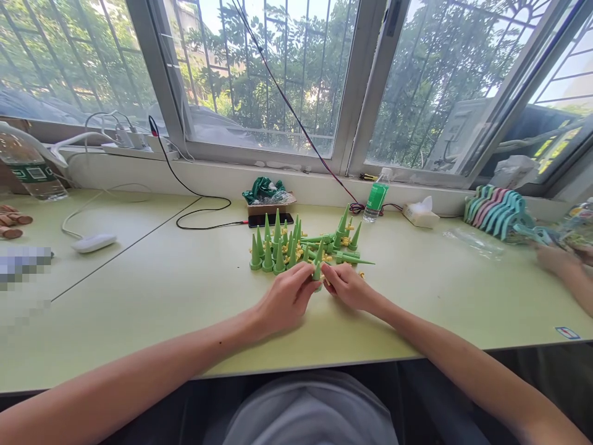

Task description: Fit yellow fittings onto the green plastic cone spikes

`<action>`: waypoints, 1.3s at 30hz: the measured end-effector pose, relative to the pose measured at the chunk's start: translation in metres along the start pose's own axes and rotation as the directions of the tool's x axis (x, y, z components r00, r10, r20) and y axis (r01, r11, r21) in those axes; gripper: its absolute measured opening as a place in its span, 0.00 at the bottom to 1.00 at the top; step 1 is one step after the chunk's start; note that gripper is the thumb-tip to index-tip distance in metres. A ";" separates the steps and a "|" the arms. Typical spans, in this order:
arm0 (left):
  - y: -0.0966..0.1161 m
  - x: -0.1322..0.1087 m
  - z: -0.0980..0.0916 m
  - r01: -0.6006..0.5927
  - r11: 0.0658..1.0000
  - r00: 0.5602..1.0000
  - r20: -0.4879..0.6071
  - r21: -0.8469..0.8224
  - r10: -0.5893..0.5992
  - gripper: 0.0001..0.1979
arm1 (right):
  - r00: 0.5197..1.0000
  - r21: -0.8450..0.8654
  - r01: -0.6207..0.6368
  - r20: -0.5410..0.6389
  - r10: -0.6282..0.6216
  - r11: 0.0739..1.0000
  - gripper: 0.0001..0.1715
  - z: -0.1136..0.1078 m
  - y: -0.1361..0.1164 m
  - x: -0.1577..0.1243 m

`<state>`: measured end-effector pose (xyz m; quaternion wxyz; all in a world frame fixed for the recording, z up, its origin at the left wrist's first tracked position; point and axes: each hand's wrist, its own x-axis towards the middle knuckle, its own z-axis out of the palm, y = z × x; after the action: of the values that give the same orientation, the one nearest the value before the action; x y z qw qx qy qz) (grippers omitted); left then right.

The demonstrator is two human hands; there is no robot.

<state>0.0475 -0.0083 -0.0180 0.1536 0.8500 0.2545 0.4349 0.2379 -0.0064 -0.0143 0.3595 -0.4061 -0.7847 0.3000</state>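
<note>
My left hand (287, 296) grips a green plastic spike (317, 272) upright between thumb and fingers, just above the table. Close against it on the right, my right hand (349, 288) is closed in a pinch; the fingers hide what is in it, though a bit of yellow shows near the fingertips. Just beyond my hands stand several green cone-shaped spikes (277, 232) with wide round bases. Others lie on their sides, such as a long spike (356, 259) pointing right. Small yellow plastic pieces (328, 254) are scattered among them.
Behind the spikes are a phone (271, 220) on a cable, a small box (269, 196), a green-labelled bottle (376, 196) and a tissue pack (420, 213). Pastel hangers (496, 211) and another person's hands (558, 259) are at right. A white device (94, 243) lies left.
</note>
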 end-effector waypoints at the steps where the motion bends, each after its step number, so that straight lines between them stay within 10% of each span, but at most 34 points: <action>1: 0.000 0.001 0.001 0.082 0.995 0.996 -0.019 -0.056 -0.083 0.13 | 1.000 -0.018 0.018 -0.016 -0.018 1.000 0.37 0.000 0.000 0.000; 6: 0.004 0.008 -0.001 0.415 0.780 0.906 0.128 -0.468 -0.404 0.17 | 0.990 -0.159 0.120 -0.054 -0.130 0.980 0.25 -0.006 -0.001 -0.003; 13: 0.006 0.010 -0.002 0.494 0.597 0.858 0.244 -0.633 -0.452 0.19 | 0.972 -0.226 0.225 -0.012 -0.234 0.948 0.20 -0.011 0.003 -0.004; 27: 0.001 0.003 0.004 0.386 0.774 0.922 0.182 -0.502 -0.341 0.17 | 0.986 -0.118 0.120 -0.104 -0.132 0.986 0.31 0.004 0.004 -0.004; 35: -0.003 -0.002 0.002 -0.032 0.997 0.995 0.093 -0.068 0.038 0.11 | 0.997 0.014 -0.026 -0.074 0.027 1.000 0.35 0.007 0.002 -0.001; 39: -0.001 -0.001 0.003 0.013 0.998 0.997 0.077 -0.056 -0.009 0.11 | 0.997 0.002 -0.034 -0.076 0.034 0.999 0.34 0.007 0.002 0.001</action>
<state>0.0488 -0.0081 -0.0208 0.1897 0.8600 0.2405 0.4082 0.2325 -0.0062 -0.0192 0.3841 -0.4303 -0.7635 0.2904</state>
